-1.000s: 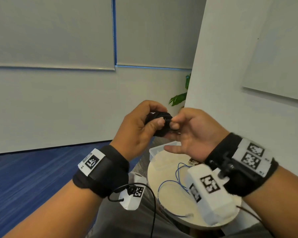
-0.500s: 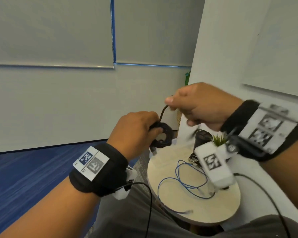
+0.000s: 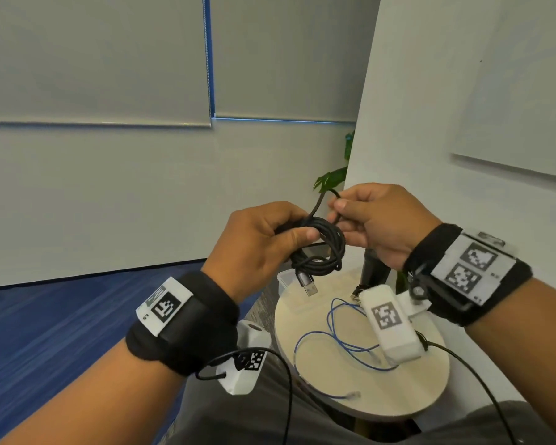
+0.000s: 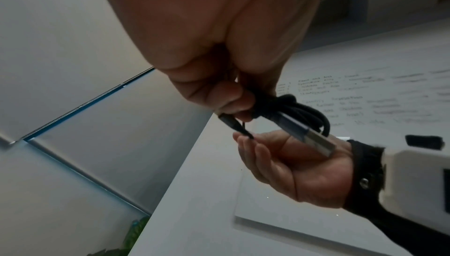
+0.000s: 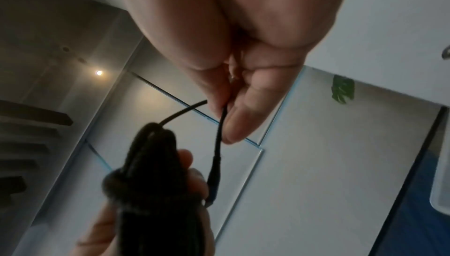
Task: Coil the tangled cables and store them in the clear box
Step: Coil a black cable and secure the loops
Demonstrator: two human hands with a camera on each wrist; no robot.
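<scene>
From the head view, the left hand (image 3: pixel 257 248) grips a coiled black cable (image 3: pixel 321 248) held up in the air above the round worktop (image 3: pixel 408 390), thumb pressed over the top of the loops and fingers curled behind them. A silver USB plug (image 3: pixel 307 282) hangs from the bottom of the coil. The right hand (image 3: pixel 379 220) pinches a free strand of the same cable between thumb and forefinger, just above and beside the coil. On the worktop lies a loose blue cable (image 3: pixel 331 335) — uncoiled, in open loops, one end reaching the near rim. The clear box (image 3: pixel 286 279) stands at the far left edge of the worktop, partly hidden behind the coil and plug. A green plant (image 3: pixel 329 179) shows past the wall corner.

From the left wrist view, the left hand (image 4: pixel 219 94) has its fingers wrapped round the bundled black cable (image 4: pixel 299 112), the USB plug (image 4: pixel 314 140) pointing toward the right hand (image 4: pixel 292 165), whose palm faces the camera.

From the right wrist view, the right hand (image 5: pixel 233 94) pinches a thin cable strand — its thumb and finger pressed together on it — while the black coil (image 5: pixel 151 164) sits blurred below in the left hand (image 5: pixel 192 175).
</scene>
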